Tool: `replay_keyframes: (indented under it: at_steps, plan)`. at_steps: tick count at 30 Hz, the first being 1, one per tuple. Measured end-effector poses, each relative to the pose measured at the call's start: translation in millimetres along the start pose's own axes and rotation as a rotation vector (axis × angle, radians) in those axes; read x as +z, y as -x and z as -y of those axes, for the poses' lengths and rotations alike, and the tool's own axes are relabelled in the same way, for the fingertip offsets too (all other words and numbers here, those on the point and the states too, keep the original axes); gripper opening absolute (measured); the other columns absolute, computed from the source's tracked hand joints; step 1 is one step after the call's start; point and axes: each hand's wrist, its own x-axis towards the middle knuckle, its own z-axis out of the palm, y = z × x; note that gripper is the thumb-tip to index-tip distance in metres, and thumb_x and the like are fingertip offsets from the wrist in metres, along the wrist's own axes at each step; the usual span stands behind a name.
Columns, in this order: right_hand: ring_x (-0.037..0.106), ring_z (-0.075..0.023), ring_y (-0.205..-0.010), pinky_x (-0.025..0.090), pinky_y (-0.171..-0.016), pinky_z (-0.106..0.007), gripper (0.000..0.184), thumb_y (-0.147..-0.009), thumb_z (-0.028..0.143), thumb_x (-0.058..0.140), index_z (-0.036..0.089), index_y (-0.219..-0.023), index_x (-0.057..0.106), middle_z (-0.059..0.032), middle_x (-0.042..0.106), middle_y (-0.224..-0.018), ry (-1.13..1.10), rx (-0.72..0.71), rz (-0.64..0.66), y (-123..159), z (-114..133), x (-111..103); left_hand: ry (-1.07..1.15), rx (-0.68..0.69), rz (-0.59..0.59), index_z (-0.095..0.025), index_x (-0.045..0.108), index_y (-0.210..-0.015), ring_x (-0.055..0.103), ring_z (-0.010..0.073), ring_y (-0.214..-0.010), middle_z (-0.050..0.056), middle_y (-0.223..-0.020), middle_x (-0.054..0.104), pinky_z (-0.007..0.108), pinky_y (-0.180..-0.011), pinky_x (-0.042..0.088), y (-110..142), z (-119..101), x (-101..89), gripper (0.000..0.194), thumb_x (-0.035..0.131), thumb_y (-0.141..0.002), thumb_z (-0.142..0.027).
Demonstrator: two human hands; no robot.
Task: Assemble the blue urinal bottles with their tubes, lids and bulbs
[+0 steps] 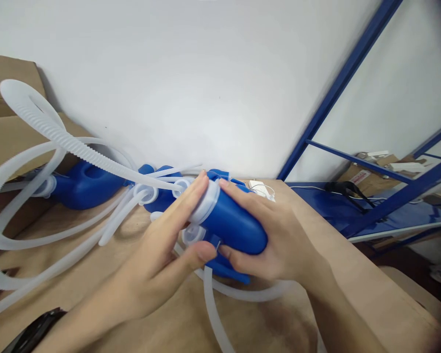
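Observation:
My left hand [158,250] and my right hand [268,240] both grip a blue plastic bottle [235,220] with a white collar [206,202]. The left fingers press near the collar, and the right fingers wrap its rounded body. A white ring fitting [193,234] sits just below the collar, by my left thumb. Translucent white tubing [59,230] loops across the table under and left of my hands. Further left lie a white corrugated hose [59,132] and another blue container [84,186]. More blue parts [161,198] are partly hidden behind my left hand.
The wooden tabletop [371,274] ends in an edge at the right, beyond which stands blue metal shelving [338,88]. Cardboard [7,83] stands at the left against a white wall [206,88]. A small white adapter [257,187] lies behind my right hand.

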Motion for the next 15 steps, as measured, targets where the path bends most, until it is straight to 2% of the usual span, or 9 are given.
replay_keyframes:
  at_steps: [2,4,6,7,9,10,13,15]
  plan:
    - [0.076,-0.0344,-0.125,0.065,-0.101,-0.048,0.083,-0.090,0.048,0.075,0.031,-0.167,0.050,-0.0085,0.074,-0.148,-0.054,0.003,-0.024,-0.6,-8.2,-7.4,0.083,-0.023,0.011,-0.051,0.054,-0.162,0.037,0.0352,-0.166,-0.007,-0.180,0.040,0.051,-0.124,0.057,-1.5,-3.3,-8.0,0.048,0.057,-0.114,-0.048]
    - [0.073,-0.0355,-0.132,0.064,-0.104,-0.047,0.084,-0.089,0.048,0.076,0.030,-0.167,0.050,-0.0087,0.069,-0.156,-0.049,-0.009,-0.042,-1.0,-16.0,-13.0,0.106,-0.083,0.000,-0.051,0.064,-0.152,0.055,0.0348,-0.155,-0.004,-0.172,0.053,0.046,-0.111,0.067,-3.7,-5.7,-12.5,0.041,0.062,-0.112,-0.043]
    - [0.073,-0.0359,-0.133,0.063,-0.104,-0.046,0.085,-0.090,0.048,0.077,0.028,-0.168,0.049,-0.0097,0.068,-0.158,-0.014,-0.017,-0.042,-1.5,-21.4,-16.2,0.145,-0.175,0.006,-0.042,0.066,-0.148,0.076,0.0306,-0.127,0.005,-0.147,0.073,0.039,-0.095,0.072,-6.4,-7.1,-13.7,0.041,0.070,-0.108,-0.041]
    - [0.073,-0.0358,-0.132,0.064,-0.103,-0.045,0.085,-0.090,0.047,0.078,0.027,-0.168,0.049,-0.0104,0.068,-0.157,0.002,-0.018,-0.037,-1.9,-22.9,-17.0,0.189,-0.220,0.015,-0.038,0.064,-0.147,0.081,0.0275,-0.111,0.006,-0.130,0.079,0.035,-0.086,0.073,-7.7,-7.5,-13.4,0.042,0.073,-0.106,-0.041]
    - [0.074,-0.0353,-0.130,0.064,-0.101,-0.044,0.086,-0.090,0.046,0.079,0.025,-0.168,0.049,-0.0112,0.070,-0.155,0.017,-0.019,-0.026,-2.8,-24.0,-17.3,0.292,-0.279,0.033,-0.035,0.060,-0.148,0.082,0.0226,-0.091,0.004,-0.104,0.081,0.031,-0.077,0.071,-9.7,-8.3,-12.4,0.049,0.078,-0.102,-0.038]
    - [0.075,-0.0348,-0.129,0.064,-0.101,-0.044,0.085,-0.090,0.045,0.079,0.025,-0.167,0.049,-0.0113,0.071,-0.154,0.009,-0.020,-0.023,-3.3,-23.8,-17.1,0.338,-0.285,0.045,-0.035,0.058,-0.150,0.081,0.0204,-0.085,0.002,-0.097,0.080,0.029,-0.075,0.071,-10.3,-8.7,-11.8,0.055,0.081,-0.101,-0.034]
    - [0.077,-0.0338,-0.124,0.062,-0.103,-0.046,0.085,-0.090,0.044,0.079,0.026,-0.167,0.049,-0.0110,0.075,-0.147,-0.052,-0.024,-0.014,-4.5,-22.5,-15.4,0.427,-0.238,0.071,-0.038,0.060,-0.153,0.078,0.0163,-0.075,-0.001,-0.091,0.079,0.025,-0.072,0.069,-11.1,-10.2,-10.4,0.065,0.086,-0.096,-0.024]
    - [0.079,-0.0333,-0.119,0.062,-0.103,-0.047,0.085,-0.090,0.045,0.079,0.026,-0.167,0.049,-0.0109,0.078,-0.142,-0.086,-0.018,-0.006,-4.9,-21.7,-13.6,0.451,-0.207,0.037,-0.038,0.072,-0.142,0.076,0.0146,-0.072,-0.001,-0.087,0.078,0.023,-0.069,0.068,-10.9,-10.9,-9.8,0.055,0.088,-0.093,-0.021]
